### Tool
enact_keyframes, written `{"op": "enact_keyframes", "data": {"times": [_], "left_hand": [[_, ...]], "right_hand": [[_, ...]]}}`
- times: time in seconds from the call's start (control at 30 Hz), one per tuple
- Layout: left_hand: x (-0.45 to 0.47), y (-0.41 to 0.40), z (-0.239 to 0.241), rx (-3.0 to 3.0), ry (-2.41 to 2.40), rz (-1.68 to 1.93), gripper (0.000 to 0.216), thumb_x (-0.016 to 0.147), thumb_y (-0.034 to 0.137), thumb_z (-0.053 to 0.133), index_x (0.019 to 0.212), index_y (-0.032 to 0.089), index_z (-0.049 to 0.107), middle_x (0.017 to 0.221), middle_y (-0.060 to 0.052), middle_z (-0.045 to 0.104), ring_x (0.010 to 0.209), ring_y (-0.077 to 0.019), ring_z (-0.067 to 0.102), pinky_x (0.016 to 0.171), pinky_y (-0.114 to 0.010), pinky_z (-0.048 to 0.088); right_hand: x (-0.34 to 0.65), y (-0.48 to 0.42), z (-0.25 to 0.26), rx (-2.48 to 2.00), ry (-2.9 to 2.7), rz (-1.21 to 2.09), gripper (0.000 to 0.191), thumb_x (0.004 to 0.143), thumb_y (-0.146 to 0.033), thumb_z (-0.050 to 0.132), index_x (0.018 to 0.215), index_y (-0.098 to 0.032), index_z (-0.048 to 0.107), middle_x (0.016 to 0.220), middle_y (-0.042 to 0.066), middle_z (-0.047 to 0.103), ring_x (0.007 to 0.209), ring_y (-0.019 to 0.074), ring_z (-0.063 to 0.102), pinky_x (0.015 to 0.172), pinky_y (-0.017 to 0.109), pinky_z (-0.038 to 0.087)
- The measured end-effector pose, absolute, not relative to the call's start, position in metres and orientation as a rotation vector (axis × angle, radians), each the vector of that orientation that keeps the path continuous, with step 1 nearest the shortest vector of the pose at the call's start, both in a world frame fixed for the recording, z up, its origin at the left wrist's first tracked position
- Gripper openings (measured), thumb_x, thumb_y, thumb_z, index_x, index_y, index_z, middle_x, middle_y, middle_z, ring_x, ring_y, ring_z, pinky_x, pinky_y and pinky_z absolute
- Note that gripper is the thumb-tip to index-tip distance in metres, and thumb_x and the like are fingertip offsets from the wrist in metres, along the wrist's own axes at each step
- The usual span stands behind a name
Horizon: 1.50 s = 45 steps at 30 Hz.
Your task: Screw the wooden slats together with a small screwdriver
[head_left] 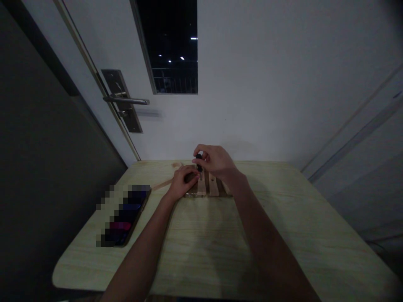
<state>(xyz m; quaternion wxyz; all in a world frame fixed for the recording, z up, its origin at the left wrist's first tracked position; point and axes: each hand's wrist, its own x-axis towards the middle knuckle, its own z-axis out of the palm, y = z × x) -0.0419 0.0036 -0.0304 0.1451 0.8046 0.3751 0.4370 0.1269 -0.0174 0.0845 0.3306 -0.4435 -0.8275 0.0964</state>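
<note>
My right hand [215, 160] is closed around a small black-handled tool [199, 162], held upright with its lower end over a tan strip [202, 188]; its exact kind is too small and dark to tell. My left hand [182, 181] lies low beside the tool, its thumb and fingers curved together at the strip's edge, pressing on it. The strip lies across a brown block or board [191, 193]. A second tan strip [213, 186] with a dark hole in it lies to the right on the same board. My right wrist hides part of the board.
A phone [134, 212], partly pixelated, lies left on the pale wooden table [201, 235]. A thin tan strip [163, 184] and a curled tan piece [176, 165] lie by my left hand. A white door with a metal handle [132, 101] rises behind the table.
</note>
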Motion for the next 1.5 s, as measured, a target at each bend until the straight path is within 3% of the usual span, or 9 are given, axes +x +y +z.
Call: {"op": "enact_keyframes", "data": {"times": [0.5, 0.7, 0.93, 1.2, 1.43, 1.5], "left_hand": [[-0.041, 0.002, -0.029, 2.298, 1.075, 1.248, 0.014, 0.081, 0.029, 0.061, 0.09, 0.02, 0.066, 0.094, -0.006, 0.067, 0.092, -0.022, 0.059, 0.085, -0.039, 0.045], [-0.042, 0.002, -0.03, 2.294, 1.095, 1.236, 0.015, 0.082, 0.03, 0.06, 0.091, 0.02, 0.065, 0.095, -0.006, 0.067, 0.092, -0.022, 0.059, 0.085, -0.039, 0.045], [-0.042, 0.001, -0.028, 2.311, 1.086, 1.261, 0.015, 0.081, 0.03, 0.061, 0.089, 0.018, 0.065, 0.093, -0.006, 0.068, 0.091, -0.0218, 0.059, 0.084, -0.037, 0.044], [-0.042, 0.002, -0.029, 2.323, 1.103, 1.23, 0.015, 0.082, 0.031, 0.059, 0.09, 0.019, 0.065, 0.092, -0.006, 0.067, 0.087, -0.0207, 0.059, 0.082, -0.037, 0.044], [-0.041, 0.001, -0.027, 2.311, 1.101, 1.226, 0.014, 0.082, 0.031, 0.059, 0.089, 0.019, 0.065, 0.094, -0.006, 0.067, 0.091, -0.0215, 0.059, 0.084, -0.038, 0.044], [-0.041, 0.001, -0.026, 2.3, 1.106, 1.231, 0.014, 0.082, 0.031, 0.059, 0.089, 0.019, 0.064, 0.094, -0.006, 0.067, 0.091, -0.0217, 0.059, 0.085, -0.038, 0.044]], "right_hand": [[0.127, -0.018, 0.085, -1.259, -2.122, 0.205, 0.027, 0.077, -0.043, 0.065, 0.071, -0.019, 0.053, 0.066, 0.0, 0.058, 0.059, 0.0108, 0.048, 0.056, 0.024, 0.029], [0.124, -0.019, 0.083, -1.256, -2.149, 0.191, 0.017, 0.079, -0.033, 0.064, 0.089, -0.021, 0.057, 0.063, -0.003, 0.056, 0.055, 0.0104, 0.045, 0.055, 0.024, 0.027], [0.125, -0.016, 0.084, -1.214, -2.12, 0.294, 0.014, 0.077, -0.031, 0.066, 0.082, -0.018, 0.066, 0.058, -0.002, 0.056, 0.054, 0.0091, 0.047, 0.056, 0.023, 0.032], [0.135, -0.026, 0.094, -1.159, -2.061, 0.43, 0.021, 0.078, -0.022, 0.058, 0.093, -0.013, 0.07, 0.061, 0.002, 0.063, 0.056, 0.0112, 0.054, 0.058, 0.024, 0.04], [0.133, -0.018, 0.083, -1.107, -1.991, 0.374, 0.018, 0.074, -0.032, 0.065, 0.069, -0.016, 0.059, 0.065, 0.001, 0.061, 0.058, 0.0104, 0.054, 0.057, 0.024, 0.04], [0.131, -0.014, 0.078, -1.074, -1.966, 0.459, 0.02, 0.075, -0.035, 0.064, 0.072, -0.017, 0.057, 0.064, 0.0, 0.06, 0.058, 0.0104, 0.055, 0.056, 0.023, 0.04]]}}
